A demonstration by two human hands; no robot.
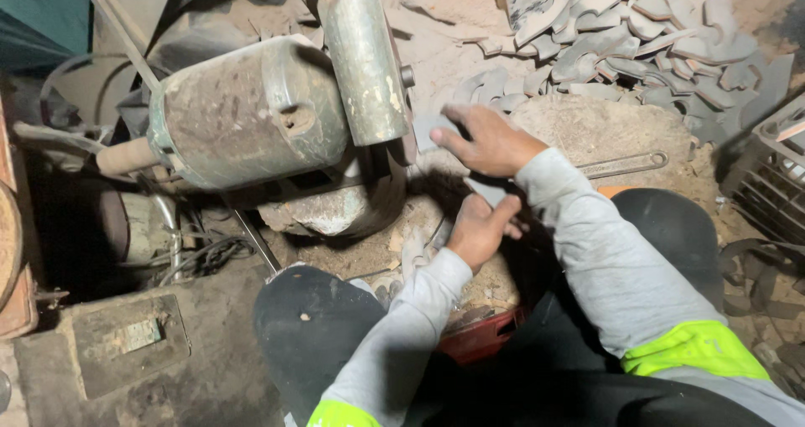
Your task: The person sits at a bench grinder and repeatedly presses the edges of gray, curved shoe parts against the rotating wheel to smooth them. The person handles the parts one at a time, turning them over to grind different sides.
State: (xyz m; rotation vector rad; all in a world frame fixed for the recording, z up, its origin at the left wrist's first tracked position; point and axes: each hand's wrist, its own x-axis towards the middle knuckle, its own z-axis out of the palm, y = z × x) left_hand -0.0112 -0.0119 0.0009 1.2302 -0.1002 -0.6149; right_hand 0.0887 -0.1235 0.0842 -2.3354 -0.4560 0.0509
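Note:
A flat grey metal piece (429, 129) is pressed against the side of a dusty green grinding machine (251, 113), just under its wheel guard (365, 54). My right hand (489, 140) grips the upper part of that piece with fingers and thumb. Lower down, my left hand (480, 226) holds the piece's near end (489, 192). Both arms wear grey sleeves with bright yellow-green cuffs. The grinding wheel itself is hidden behind the guard.
A heap of several curved grey metal blanks (637, 41) lies at the back right. A long wrench (625, 165) rests on the dusty surface. A dark plastic crate (771, 175) stands at the right edge. Cables (201, 255) trail under the machine. A red tray (478, 339) sits between my knees.

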